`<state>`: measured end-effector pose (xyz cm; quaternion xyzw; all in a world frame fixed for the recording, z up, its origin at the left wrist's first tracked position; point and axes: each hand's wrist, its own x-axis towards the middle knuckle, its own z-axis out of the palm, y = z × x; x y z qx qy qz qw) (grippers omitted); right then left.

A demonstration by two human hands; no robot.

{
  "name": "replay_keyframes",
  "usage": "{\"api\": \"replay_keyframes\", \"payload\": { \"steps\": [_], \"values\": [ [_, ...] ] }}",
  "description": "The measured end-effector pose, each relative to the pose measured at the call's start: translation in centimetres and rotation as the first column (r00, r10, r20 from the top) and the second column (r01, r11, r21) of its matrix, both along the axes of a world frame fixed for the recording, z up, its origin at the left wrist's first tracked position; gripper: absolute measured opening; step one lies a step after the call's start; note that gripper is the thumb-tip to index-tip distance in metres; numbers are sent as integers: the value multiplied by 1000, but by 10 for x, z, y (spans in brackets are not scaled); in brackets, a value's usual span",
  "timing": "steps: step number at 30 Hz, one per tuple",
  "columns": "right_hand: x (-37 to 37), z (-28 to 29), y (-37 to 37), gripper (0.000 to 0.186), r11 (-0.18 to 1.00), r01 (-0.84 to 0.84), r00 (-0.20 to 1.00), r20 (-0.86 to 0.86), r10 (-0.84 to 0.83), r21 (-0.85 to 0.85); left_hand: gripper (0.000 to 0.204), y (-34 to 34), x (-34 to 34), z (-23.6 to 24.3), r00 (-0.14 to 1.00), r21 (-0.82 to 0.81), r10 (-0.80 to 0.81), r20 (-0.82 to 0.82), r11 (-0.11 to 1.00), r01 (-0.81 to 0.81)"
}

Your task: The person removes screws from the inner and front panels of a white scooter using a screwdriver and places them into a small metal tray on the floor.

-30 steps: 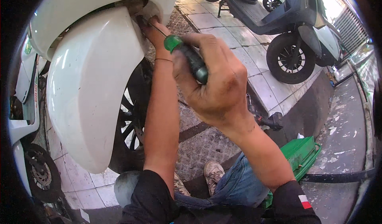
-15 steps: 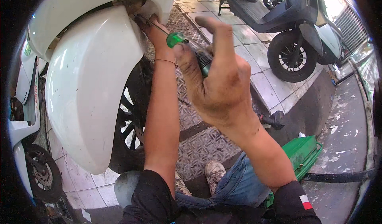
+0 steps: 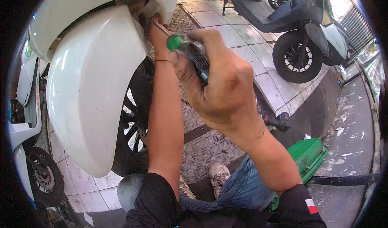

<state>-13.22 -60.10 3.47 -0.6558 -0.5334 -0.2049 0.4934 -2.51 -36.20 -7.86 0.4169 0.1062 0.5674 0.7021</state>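
Presently, right hand point(image 3: 227, 80): fingers are gripping a screwdriver point(image 3: 196, 60) beside the white fender point(image 3: 91, 86).
Left hand point(image 3: 159, 34): is resting beside bodywork point(image 3: 89, 0); finger spread cannot be told.
Floor: metal plate point(image 3: 208, 150) is lying beside tiles point(image 3: 252, 52).
Surroundings: dark scooter point(image 3: 258, 15) is standing ahead.

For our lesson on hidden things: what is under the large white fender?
Beneath the large white fender, part of a black spoked wheel shows. The wheel's upper part and the fender's inner side are covered, so they cannot be seen.
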Motion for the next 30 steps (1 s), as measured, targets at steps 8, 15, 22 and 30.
{"api": "replay_keyframes", "payload": {
  "steps": [8,15,22,30],
  "values": [
    [4,-8,12,31,993,0,959,282,-33,115,18,8,3,1,938,-311,-230,261,899,307],
    [10,-3,9,28,999,42,995,91,-45,32,17,-7,6,6,953,-326,-97,287,926,192],
    [-3,1,0,30,997,64,996,66,-60,-54,16,-6,5,4,972,-222,-44,232,970,97],
    [-6,-5,3,33,997,25,995,103,-18,-69,16,1,-10,-10,985,-81,-171,5,982,171]
  ]
}}
